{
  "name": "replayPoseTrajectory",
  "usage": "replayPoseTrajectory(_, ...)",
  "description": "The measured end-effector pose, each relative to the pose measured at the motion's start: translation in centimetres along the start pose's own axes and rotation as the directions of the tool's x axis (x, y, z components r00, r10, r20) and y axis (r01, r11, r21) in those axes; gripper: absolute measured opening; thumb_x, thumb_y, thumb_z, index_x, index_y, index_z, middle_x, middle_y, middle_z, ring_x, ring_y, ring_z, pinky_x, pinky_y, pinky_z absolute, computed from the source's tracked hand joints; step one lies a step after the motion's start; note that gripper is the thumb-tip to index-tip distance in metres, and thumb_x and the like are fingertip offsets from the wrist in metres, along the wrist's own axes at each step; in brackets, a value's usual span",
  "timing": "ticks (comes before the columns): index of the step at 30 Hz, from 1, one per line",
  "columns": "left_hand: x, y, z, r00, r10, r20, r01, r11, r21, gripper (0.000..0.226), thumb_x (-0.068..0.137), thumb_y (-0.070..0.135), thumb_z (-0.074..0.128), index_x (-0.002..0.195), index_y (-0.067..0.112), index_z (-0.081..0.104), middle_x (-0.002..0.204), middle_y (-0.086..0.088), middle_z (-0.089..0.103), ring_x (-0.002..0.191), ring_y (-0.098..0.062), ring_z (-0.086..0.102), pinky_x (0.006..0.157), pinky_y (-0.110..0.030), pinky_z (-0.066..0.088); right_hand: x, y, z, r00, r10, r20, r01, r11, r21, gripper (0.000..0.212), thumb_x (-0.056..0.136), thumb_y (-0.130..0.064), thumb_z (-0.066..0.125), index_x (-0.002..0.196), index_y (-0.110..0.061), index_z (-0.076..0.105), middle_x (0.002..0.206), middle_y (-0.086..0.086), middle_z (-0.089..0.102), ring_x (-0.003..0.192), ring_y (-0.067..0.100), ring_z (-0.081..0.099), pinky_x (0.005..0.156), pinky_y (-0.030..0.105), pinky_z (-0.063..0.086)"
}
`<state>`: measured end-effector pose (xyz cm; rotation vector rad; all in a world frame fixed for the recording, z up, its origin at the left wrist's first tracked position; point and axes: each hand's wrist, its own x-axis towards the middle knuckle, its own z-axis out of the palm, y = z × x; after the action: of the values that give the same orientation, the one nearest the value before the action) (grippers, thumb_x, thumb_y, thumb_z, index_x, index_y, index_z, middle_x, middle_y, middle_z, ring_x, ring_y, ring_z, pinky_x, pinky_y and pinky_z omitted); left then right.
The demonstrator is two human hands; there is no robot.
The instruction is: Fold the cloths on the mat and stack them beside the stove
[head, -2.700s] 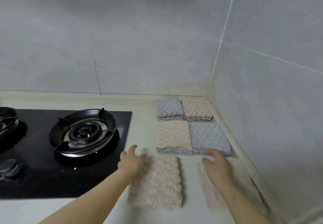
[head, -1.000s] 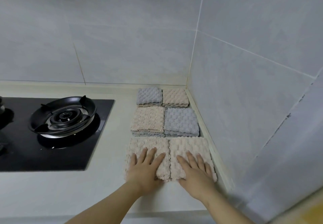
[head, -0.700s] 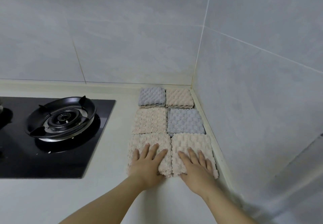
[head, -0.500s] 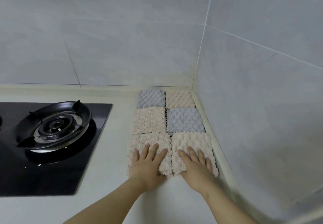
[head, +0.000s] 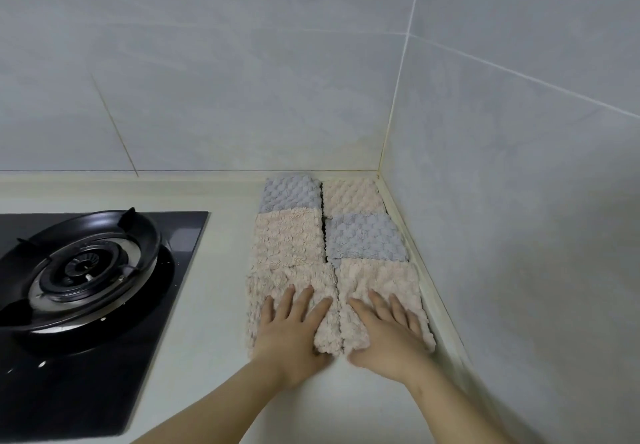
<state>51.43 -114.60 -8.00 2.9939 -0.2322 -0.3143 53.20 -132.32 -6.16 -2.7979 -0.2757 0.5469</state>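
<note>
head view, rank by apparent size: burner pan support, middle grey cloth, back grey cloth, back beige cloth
1. burner pan support
2. middle grey cloth
3. back grey cloth and back beige cloth: look alike, not ranked

walls: grey tiles, meeting in corner | counter: pale, smooth | light: soft, even

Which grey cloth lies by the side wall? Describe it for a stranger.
Find the wall corner right of the stove, where six folded cloths lie in two columns. In the column against the side wall, the grey cloth is the middle one, beige before and behind; the other grey sits far left.
</note>
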Motion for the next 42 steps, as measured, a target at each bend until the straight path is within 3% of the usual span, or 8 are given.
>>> replayPoseTrajectory(4, -0.7, 0.1, -2.0, 1.0, 0.012, -0.007, -0.013, 0.995, -0.104, 0.087, 0.065, 0.085, 0.014, 0.142, 0.046, 0.022, 0.155, 0.012, 0.015, 0.144, -0.016, 0.007, 0.114, -0.041, 0.003, -1.1, -0.9, -2.4, 0.997, 0.038, 0.067, -0.039, 0.999, 0.02, 0.068, 0.077, -0.067, 0.05, 0.139, -0.043, 0.032, 0.155, -0.012, 0.018, 0.145, 0.017, 0.01, 0.115, 0.038, 0.011)
replayPoseTrajectory(6, -0.9, 0.1, -3.4, 0.991, -0.014, -0.133, -0.014, 0.978, -0.206, 0.089, 0.061, 0.079, 0.002, 0.132, 0.045, 0.043, 0.143, 0.017, 0.038, 0.136, -0.011, 0.025, 0.107, -0.034, 0.015, -1.8, -1.3, -3.6, 0.999, 0.051, -0.016, -0.049, 0.99, 0.129, 0.045, 0.08, -0.064, 0.047, 0.112, -0.035, 0.059, 0.124, -0.013, 0.057, 0.124, 0.014, 0.047, 0.1, 0.032, 0.035)
replayPoseTrajectory(8, -0.5, 0.0, -4.2, 0.95, -0.059, -0.307, -0.019, 0.969, -0.245, 0.082, 0.068, 0.069, 0.001, 0.125, 0.039, 0.052, 0.134, 0.017, 0.047, 0.132, -0.011, 0.033, 0.103, -0.03, 0.021, -2.5, -1.9, -4.6, 0.979, 0.102, -0.177, -0.063, 0.975, 0.213, 0.033, 0.086, -0.05, 0.047, 0.095, -0.024, 0.065, 0.095, -0.007, 0.068, 0.096, 0.015, 0.061, 0.08, 0.027, 0.044)
replayPoseTrajectory(12, 2.5, -0.2, -4.8, 0.937, -0.101, -0.334, 0.051, 0.987, -0.155, 0.051, 0.097, 0.049, 0.023, 0.146, 0.033, 0.023, 0.157, 0.004, 0.012, 0.146, -0.02, 0.002, 0.116, -0.038, 0.008, 0.6, -2.0, -5.0, 0.863, 0.014, -0.505, -0.002, 1.0, 0.024, 0.041, 0.095, -0.037, 0.038, 0.134, -0.028, 0.046, 0.143, -0.003, 0.043, 0.134, 0.017, 0.032, 0.109, 0.03, 0.022)
replayPoseTrajectory(16, 6.3, -0.7, -4.1, 0.987, -0.132, -0.097, 0.123, 0.988, -0.097, 0.063, 0.094, 0.059, 0.018, 0.149, 0.036, -0.002, 0.158, 0.004, -0.012, 0.144, -0.024, -0.017, 0.116, -0.048, -0.009, 5.8, -1.6, -4.4, 0.95, -0.031, -0.311, -0.008, 0.993, -0.122, 0.057, 0.097, -0.05, 0.025, 0.149, -0.036, 0.005, 0.159, -0.001, -0.01, 0.145, 0.027, -0.015, 0.116, 0.044, -0.008)
replayPoseTrajectory(20, 7.2, -1.3, -2.3, 0.993, -0.111, 0.043, 0.114, 0.991, -0.071, 0.066, 0.09, 0.067, 0.015, 0.148, 0.039, -0.001, 0.158, 0.006, -0.011, 0.144, -0.024, -0.019, 0.115, -0.051, -0.013, 7.3, -0.3, -2.6, 0.994, -0.016, -0.109, -0.001, 0.988, -0.151, 0.062, 0.095, -0.056, 0.023, 0.149, -0.038, -0.003, 0.158, -0.002, -0.013, 0.144, 0.026, -0.017, 0.118, 0.045, -0.007)
replayPoseTrajectory(24, 6.4, -1.1, -1.2, 0.996, -0.073, 0.052, 0.077, 0.994, -0.073, 0.064, 0.092, 0.063, 0.012, 0.149, 0.035, -0.001, 0.157, 0.009, -0.012, 0.143, -0.021, -0.023, 0.115, -0.048, -0.015, 6.6, 0.4, -1.5, 0.997, -0.029, -0.07, 0.018, 0.988, -0.154, 0.059, 0.096, -0.055, 0.02, 0.148, -0.04, -0.005, 0.157, -0.005, -0.016, 0.144, 0.022, -0.02, 0.117, 0.042, -0.01)
replayPoseTrajectory(42, 6.4, -1.5, -2.5, 0.999, -0.038, -0.027, 0.035, 0.993, -0.116, 0.058, 0.098, 0.052, 0.015, 0.15, 0.03, -0.001, 0.159, 0.006, -0.005, 0.145, -0.02, -0.011, 0.117, -0.045, -0.004, 4.8, -1.2, -1.3, 0.969, -0.005, -0.247, -0.018, 0.996, -0.09, 0.053, 0.099, -0.048, 0.018, 0.148, -0.039, 0.0, 0.158, -0.007, -0.009, 0.145, 0.02, -0.017, 0.117, 0.042, -0.009)
